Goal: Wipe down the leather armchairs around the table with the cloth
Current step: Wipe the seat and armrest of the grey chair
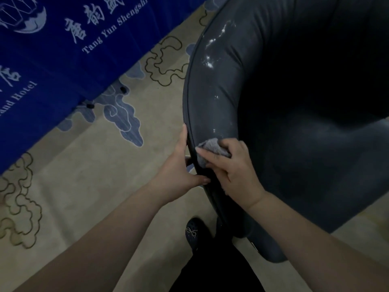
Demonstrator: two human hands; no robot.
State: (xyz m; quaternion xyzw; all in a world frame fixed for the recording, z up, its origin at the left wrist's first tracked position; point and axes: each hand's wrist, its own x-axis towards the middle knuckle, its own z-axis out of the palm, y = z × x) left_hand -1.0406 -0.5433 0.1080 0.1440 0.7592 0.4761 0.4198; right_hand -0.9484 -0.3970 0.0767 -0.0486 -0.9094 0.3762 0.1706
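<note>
At the far left hangs a blue table skirt (52, 66) printed with white hotel lettering, its hem meeting a beige carpet (101, 186) patterned with blue and outlined clouds. Moving right, the left hand (179, 165) lies against the outer side of the chair's curved rim, fingers straight along the piping and thumb stretched out to touch the edge lower down; it holds nothing and seems to be steadying the chair. Just beside it, on the inner side of the same rim, the right hand (229, 167) has its fingers curled over a bunched grey cloth (212, 149), pressing it onto the leather, so the two hands sit close together with only the rim between them. Below them a dark shoe (194, 231) with a small bow stands on the carpet near the chair's base. The dark blue-grey leather armchair (305, 123) fills the right side of the view. As a judgement of progress, the work on this chair looks under way rather than done: the cloth is at the near end of the arm top, while whitish smears or glints show further up the same arm, and whether they are residue, wetness or reflected light cannot be told. The seat and back are too dark to judge, and no other chair is in view, so the remaining chairs are presumably still to check.
</note>
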